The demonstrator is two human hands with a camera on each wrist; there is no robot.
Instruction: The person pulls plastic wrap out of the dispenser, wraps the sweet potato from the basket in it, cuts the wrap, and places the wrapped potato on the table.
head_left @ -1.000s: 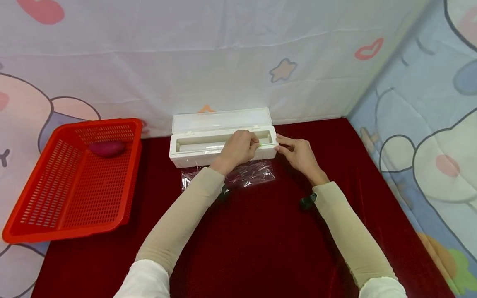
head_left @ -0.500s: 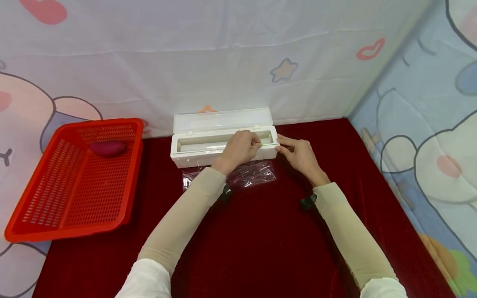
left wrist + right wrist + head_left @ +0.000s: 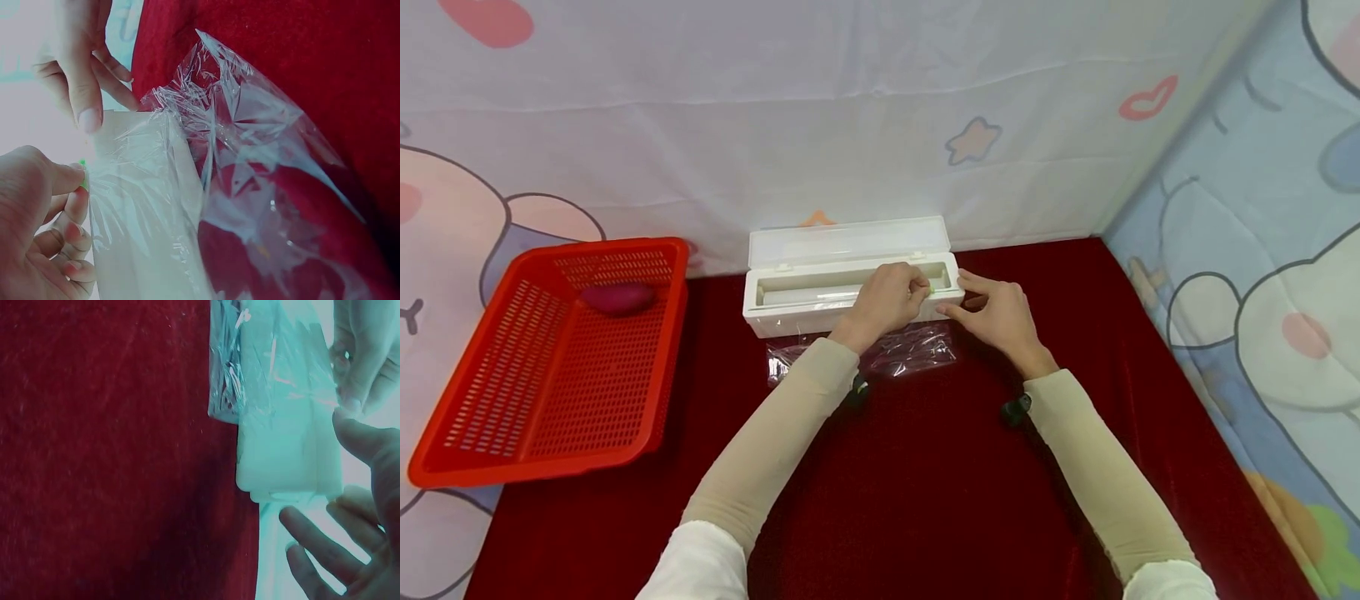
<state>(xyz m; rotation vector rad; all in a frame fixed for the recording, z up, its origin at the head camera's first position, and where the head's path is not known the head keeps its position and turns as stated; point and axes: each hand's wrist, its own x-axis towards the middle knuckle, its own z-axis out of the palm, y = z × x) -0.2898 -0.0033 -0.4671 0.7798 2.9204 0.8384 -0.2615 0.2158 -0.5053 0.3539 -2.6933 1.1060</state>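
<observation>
**L hand pinching green tab, R hand on box end**

White box (image 3: 801, 321) sits at the back of the red cloth (image 3: 917, 508), near the curtain (image 3: 1037, 175); its clear lid (image 3: 850, 242) is up at the rear. L hand (image 3: 882, 298) reaches over the box toward its R end, thumb & fingertips together on a small bright green tab (image 3: 932, 291) at the front top edge. R hand (image 3: 1000, 315) grips the R end: thumb on the front, a finger against the end; other fingers spread & off it, per R wrist view. Thumb tip is just beside L hand's fingertips.

Clear film (image 3: 917, 354) drapes over the box front & lies crumpled on the cloth, catching light. Dark wrist units: L (image 3: 857, 390), R (image 3: 1017, 408). Far L: red basket (image 3: 542, 469) w/ a purple item (image 3: 617, 298) inside, at its back end.
</observation>
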